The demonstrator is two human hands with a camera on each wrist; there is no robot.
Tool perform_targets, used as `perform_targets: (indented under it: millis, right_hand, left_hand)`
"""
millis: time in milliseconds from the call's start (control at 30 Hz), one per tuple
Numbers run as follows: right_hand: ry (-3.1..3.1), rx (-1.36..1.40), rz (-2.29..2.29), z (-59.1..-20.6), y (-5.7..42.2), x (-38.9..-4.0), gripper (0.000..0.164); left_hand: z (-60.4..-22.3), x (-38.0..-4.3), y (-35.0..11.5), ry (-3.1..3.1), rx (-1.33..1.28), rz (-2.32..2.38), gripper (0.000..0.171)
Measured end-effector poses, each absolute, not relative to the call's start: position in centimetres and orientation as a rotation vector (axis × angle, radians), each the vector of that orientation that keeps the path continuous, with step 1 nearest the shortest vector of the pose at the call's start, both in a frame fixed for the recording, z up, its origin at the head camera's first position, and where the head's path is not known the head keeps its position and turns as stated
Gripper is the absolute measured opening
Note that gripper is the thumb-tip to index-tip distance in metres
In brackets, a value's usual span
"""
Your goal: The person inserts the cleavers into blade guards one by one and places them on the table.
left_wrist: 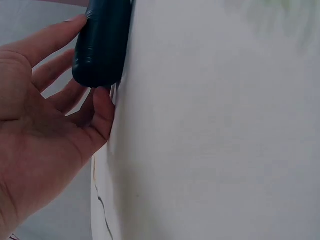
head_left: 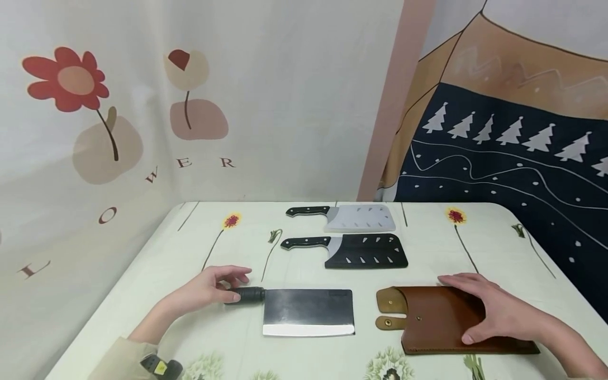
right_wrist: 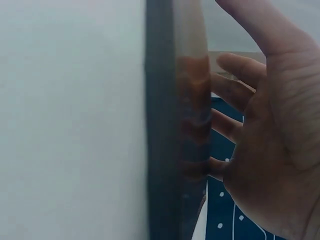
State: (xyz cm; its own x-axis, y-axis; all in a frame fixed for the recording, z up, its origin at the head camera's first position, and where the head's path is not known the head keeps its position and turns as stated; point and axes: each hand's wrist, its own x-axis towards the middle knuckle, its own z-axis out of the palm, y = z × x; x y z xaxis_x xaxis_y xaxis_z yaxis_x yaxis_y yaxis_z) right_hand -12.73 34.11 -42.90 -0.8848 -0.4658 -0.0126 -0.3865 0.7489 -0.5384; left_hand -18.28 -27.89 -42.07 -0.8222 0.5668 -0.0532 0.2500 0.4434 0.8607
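A cleaver point(head_left: 309, 311) with a black handle lies on the table, its bright cutting edge facing me. My left hand point(head_left: 216, 287) is at the handle's end, thumb against its near side and the other fingers loosely bent above and behind. In the left wrist view, the rounded handle point(left_wrist: 102, 45) sits between the thumb and the spaced fingers. To the right lies a brown leather sheath point(head_left: 442, 316), its tan flap and snap strap pointing left. My right hand point(head_left: 499, 311) spreads over it, thumb low on its face and fingers by its far edge.
Behind lie two more cleavers with black riveted handles, one in a black blade cover point(head_left: 368, 250), the other in a translucent white cover point(head_left: 363, 218). A flower-print cloth covers the table point(head_left: 199, 332). Printed curtains point(head_left: 285, 105) hang close behind and at both sides.
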Motion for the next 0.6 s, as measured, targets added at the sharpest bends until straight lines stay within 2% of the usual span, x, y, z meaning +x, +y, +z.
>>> perform_targets:
  millis: [600]
  right_hand:
    - [2.856,-0.770,-0.758,-44.6,33.7,-10.8,0.124]
  left_hand:
    - [-42.6,-17.8,-27.3,2.364,0.776,1.290,0.065]
